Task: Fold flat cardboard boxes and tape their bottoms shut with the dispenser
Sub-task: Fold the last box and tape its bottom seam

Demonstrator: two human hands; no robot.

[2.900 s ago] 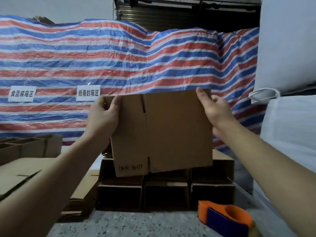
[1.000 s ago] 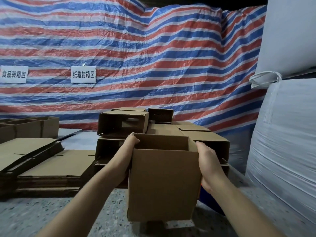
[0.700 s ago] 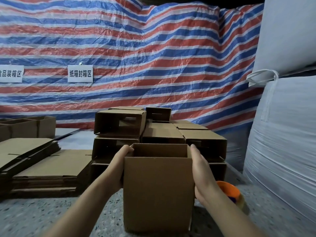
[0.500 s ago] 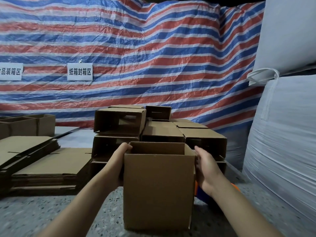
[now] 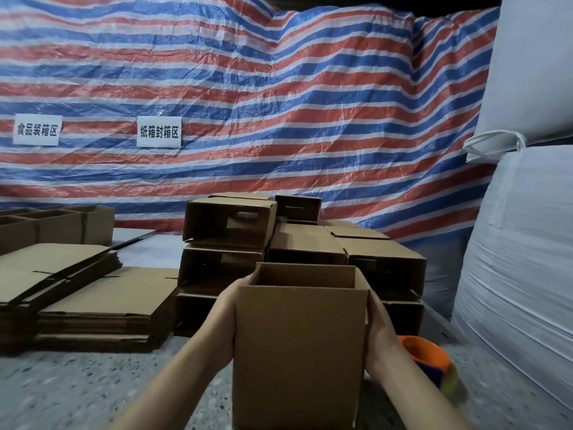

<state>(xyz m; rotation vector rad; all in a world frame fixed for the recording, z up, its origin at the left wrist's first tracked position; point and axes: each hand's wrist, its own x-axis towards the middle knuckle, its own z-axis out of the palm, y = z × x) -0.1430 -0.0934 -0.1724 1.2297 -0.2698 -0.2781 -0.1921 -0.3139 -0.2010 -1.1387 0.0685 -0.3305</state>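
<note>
An opened brown cardboard box (image 5: 297, 346) stands upright on the speckled surface right in front of me, its top open and empty. My left hand (image 5: 228, 308) lies flat against its left side, fingertips up at the rim. My right hand (image 5: 379, 330) presses against its right side. The box's bottom is hidden. An orange and blue tape dispenser (image 5: 424, 355) lies on the surface just right of the box, partly behind my right wrist.
Erected boxes are stacked behind the held one (image 5: 229, 225). Piles of flat cardboard (image 5: 102, 299) lie at the left, with more boxes (image 5: 62, 225) beyond. White bulk bags (image 5: 521, 259) wall off the right. A striped tarp (image 5: 279, 103) hangs behind.
The flat cardboard I held up has been opened into a box and set down on the surface. My right hand, briefly off the side, presses on it again.
</note>
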